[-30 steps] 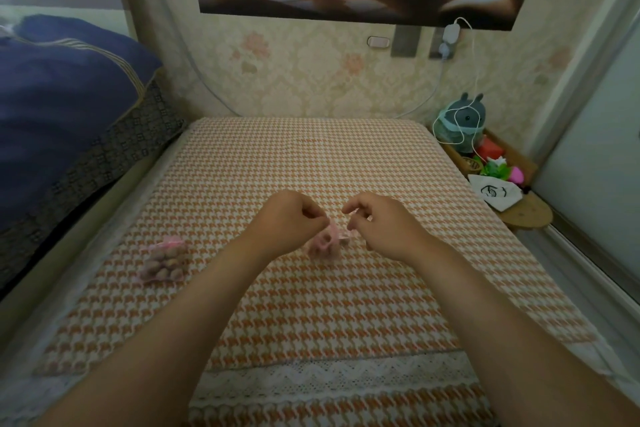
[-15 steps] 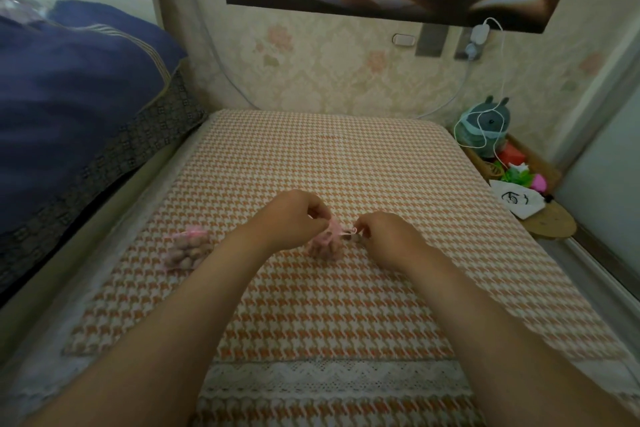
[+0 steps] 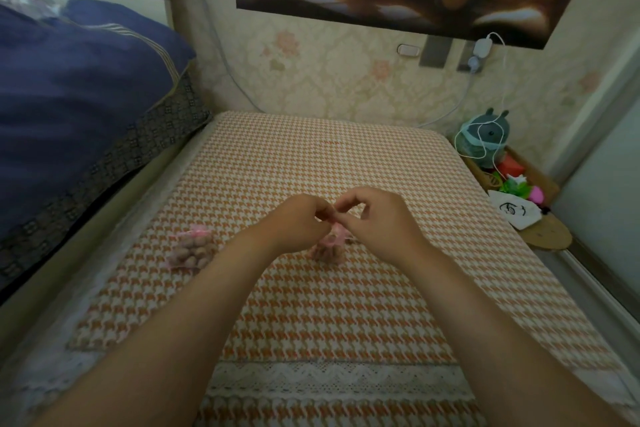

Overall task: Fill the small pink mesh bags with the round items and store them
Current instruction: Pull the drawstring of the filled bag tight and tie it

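The table (image 3: 346, 156), covered in an orange-and-white houndstooth cloth, fills the middle of the view, with blue bedding (image 3: 69, 97) piled along its left side. Both forearms reach in from the near edge and meet over the table's centre.

The left hand (image 3: 298, 222) and the right hand (image 3: 381, 222) are curled, and their thumbs and forefingers come together at one spot, pinching what looks like the thin pink drawstring (image 3: 334, 217) at the neck of a small pink mesh bag (image 3: 329, 250). The exact hold on the string is too small to make out.

That bag stands on the cloth directly under the pinch and slightly nearer than the fingertips, in the gap between the two wrists. Its round brown contents bulge at the bottom and its gathered neck points up and slightly away. Neither hand is closer to it than the other, so closing or knotting the neck looks like work for both, pulling out to left and right.

A second filled bag (image 3: 192, 248) lies well apart to the left, on the left hand's side, its top already gathered.
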